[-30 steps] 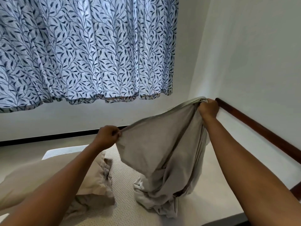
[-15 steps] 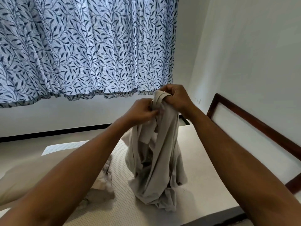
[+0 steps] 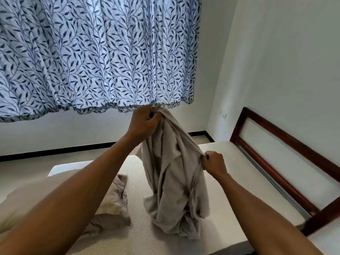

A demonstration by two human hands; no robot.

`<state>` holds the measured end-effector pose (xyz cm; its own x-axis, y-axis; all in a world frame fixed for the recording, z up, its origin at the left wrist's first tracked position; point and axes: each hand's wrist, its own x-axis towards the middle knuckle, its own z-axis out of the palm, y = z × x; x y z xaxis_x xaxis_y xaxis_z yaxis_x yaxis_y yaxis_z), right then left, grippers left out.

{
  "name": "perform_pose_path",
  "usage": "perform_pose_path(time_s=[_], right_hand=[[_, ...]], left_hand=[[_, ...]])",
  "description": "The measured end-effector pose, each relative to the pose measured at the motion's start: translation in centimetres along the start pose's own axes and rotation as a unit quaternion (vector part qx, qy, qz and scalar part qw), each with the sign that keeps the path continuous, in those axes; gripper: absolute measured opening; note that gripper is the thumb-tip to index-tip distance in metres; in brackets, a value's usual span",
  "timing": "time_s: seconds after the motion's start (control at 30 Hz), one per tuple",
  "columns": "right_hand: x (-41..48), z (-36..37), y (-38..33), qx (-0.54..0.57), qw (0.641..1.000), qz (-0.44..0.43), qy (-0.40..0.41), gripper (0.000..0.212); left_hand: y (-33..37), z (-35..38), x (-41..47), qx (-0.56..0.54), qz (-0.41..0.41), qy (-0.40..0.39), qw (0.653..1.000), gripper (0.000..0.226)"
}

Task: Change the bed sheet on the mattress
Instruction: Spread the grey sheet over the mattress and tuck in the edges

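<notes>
Gripping the bunched top of the beige sheet [image 3: 173, 181], the L hand [image 3: 145, 124] has its fingers curled tight round the cloth, up high in front of the curtain hem. R hand [image 3: 214, 162] is lower & to the right, fingers closed, pinching a fold on the sheet's right edge. Btwn the 2 hands that edge runs taut on a slant. The rest hangs in loose folds, its bottom end heaped on the mattress [image 3: 139, 234] approx mid-width, toward the near edge.

Mattress is white w/ a fine dotted weave, bare where it shows. Pillow [image 3: 108, 203], beige & crumpled, lies along the mattress's left side, near the hanging sheet. Dark wood bed frame [image 3: 294, 142] runs along the mattress's right edge, w/ a pale panel inside its rails.

Room: white walls, black skirting strip [image 3: 55, 152] at the far wall's foot, pale floor past the mattress's far edge. Blue leaf-print curtain [image 3: 95, 52] fills the upper left, its hem above the skirting. Small wall socket [image 3: 222, 114] sits on the right wall, near the frame's far corner. Both forearms cross the near part of the view, covering part of the pillow & of the mattress's near edge.
</notes>
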<state>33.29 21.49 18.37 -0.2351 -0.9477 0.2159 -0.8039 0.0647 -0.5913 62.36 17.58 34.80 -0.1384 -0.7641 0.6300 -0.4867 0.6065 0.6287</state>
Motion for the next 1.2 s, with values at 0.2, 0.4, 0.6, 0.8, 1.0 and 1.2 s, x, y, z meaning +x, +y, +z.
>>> perform_pose_path(time_s=[0.2,0.4,0.6,0.8,1.0,1.2], right_hand=[[6.6,-9.0,-7.8,0.150,0.958,0.022,0.244,0.021],[9.7,-15.2,-18.0,0.222,0.932,-0.075,0.277,0.020],[7.3,-9.1,-15.3,0.089,0.979,-0.157,0.097,0.050],[5.3,-8.5,-19.7,0.110,0.954,-0.276,0.032,0.032],[2.2,-3.3,-11.0,0.073,0.979,-0.188,-0.003,0.011],[-1.6,1.3,-2.1,0.062,0.991,-0.008,-0.119,0.006]], left_hand=[[-4.7,-2.5,-1.7,0.122,-0.084,0.045,0.988,0.048],[-4.8,-1.9,-0.7,0.131,-0.115,0.050,0.984,0.044],[-5.5,-3.0,-1.0,0.059,-0.240,-0.002,0.969,0.030],[0.8,1.2,-0.4,0.016,-0.040,-0.166,0.985,0.037],[0.0,0.6,-0.1,0.012,-0.066,-0.062,0.996,0.034],[-1.1,-1.4,-0.2,-0.031,-0.104,0.004,0.994,0.047]])
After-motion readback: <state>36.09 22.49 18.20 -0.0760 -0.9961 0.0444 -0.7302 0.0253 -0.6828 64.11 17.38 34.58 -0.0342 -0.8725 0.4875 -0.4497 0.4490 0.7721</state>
